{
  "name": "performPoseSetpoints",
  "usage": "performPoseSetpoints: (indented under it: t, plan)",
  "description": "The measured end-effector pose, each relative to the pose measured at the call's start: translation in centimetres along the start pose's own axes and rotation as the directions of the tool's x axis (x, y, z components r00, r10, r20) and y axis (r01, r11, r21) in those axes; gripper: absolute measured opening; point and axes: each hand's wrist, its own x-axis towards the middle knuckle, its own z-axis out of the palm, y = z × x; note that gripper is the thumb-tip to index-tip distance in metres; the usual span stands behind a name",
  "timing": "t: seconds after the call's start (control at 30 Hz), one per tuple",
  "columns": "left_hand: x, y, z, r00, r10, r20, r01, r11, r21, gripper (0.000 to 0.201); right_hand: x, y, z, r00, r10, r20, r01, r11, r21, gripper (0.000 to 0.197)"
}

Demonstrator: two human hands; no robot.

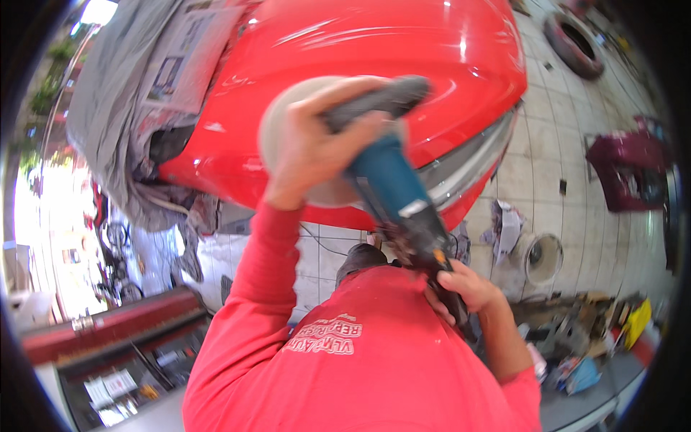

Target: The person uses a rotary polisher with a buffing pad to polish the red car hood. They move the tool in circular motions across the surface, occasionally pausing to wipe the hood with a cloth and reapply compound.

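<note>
A blue and black power polisher (392,176) with a pale round pad (284,119) lies across the front of a glossy red car hood (360,43). My left hand (317,137) is wrapped round its black front handle, close above the pad. Lower down, my right hand (464,291) grips the black rear end of the tool near my body. Part of the pad is hidden behind my left hand and the tool's head, and motion blurs them. The pad appears to lie against the paint; exact contact cannot be made out.
Grey sheeting (115,108) and printed paper (183,61) cover the car's left part. A headlight (468,169) runs along the front edge. On the tiled floor are a tyre (574,45), a white bucket (541,259) and a maroon bumper (630,169). A cluttered bench (590,385) stands behind me at right.
</note>
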Motion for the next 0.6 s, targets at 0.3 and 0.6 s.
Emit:
performPoseSetpoints:
  t: [0.3,0.6]
  plan:
    - [-4.7,-1.3,-10.3,0.963,-0.205,-0.172,0.212,0.977,0.023,0.04,8.2,-1.0,7.0,0.993,0.084,-0.08,-0.096,0.981,-0.166,0.054]
    - [-4.0,1.2,-0.6,0.999,0.013,0.048,-0.01,0.997,-0.073,0.043,0.0,3.3,0.5,0.994,-0.022,-0.103,0.001,0.981,-0.195,0.071]
